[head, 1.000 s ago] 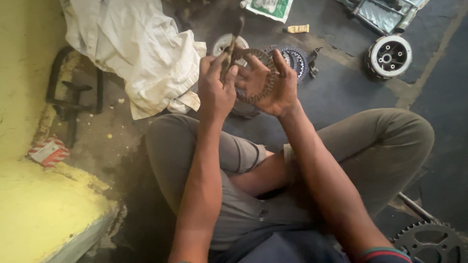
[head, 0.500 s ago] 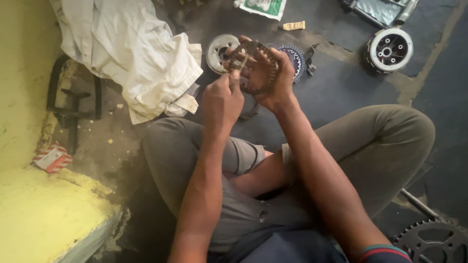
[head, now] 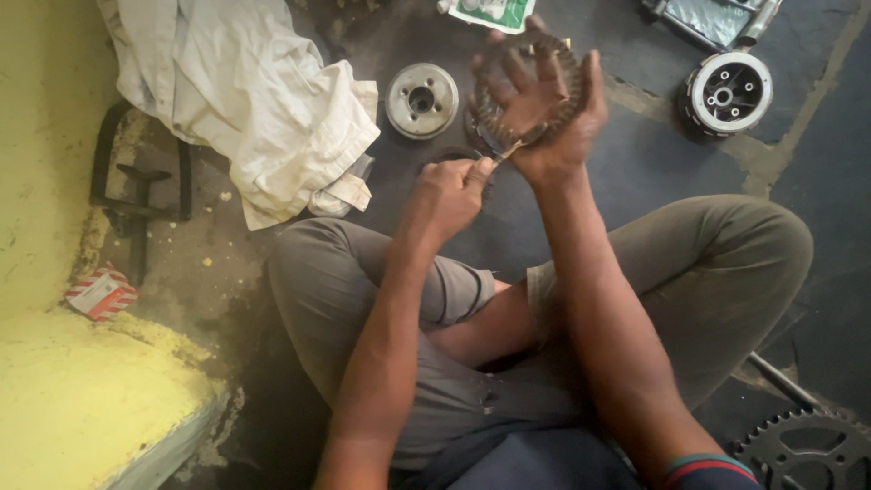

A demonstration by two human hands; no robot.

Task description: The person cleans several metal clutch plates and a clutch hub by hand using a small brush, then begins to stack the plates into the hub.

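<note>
I sit cross-legged on the floor. My right hand point(head: 537, 107) is raised with fingers spread, holding a dark toothed ring plate point(head: 570, 63) against its palm. My left hand point(head: 451, 192) sits lower and to the left, pinching a thin metal tool point(head: 506, 152). The tool's tip touches the ring's lower edge near the heel of my right hand. Much of the ring is hidden behind my fingers.
A round metal hub point(head: 422, 98) lies on the dark floor beside a crumpled white cloth point(head: 245, 100). A second round drum point(head: 726, 91) sits top right, a sprocket point(head: 807, 449) bottom right. A black metal frame point(head: 136, 186) and a small red-and-white box point(head: 102, 292) lie by the yellow wall.
My right hand has moved up and away with the ring and opened its fingers. My left hand has dropped lower, bringing the tool to the ring's lower edge.
</note>
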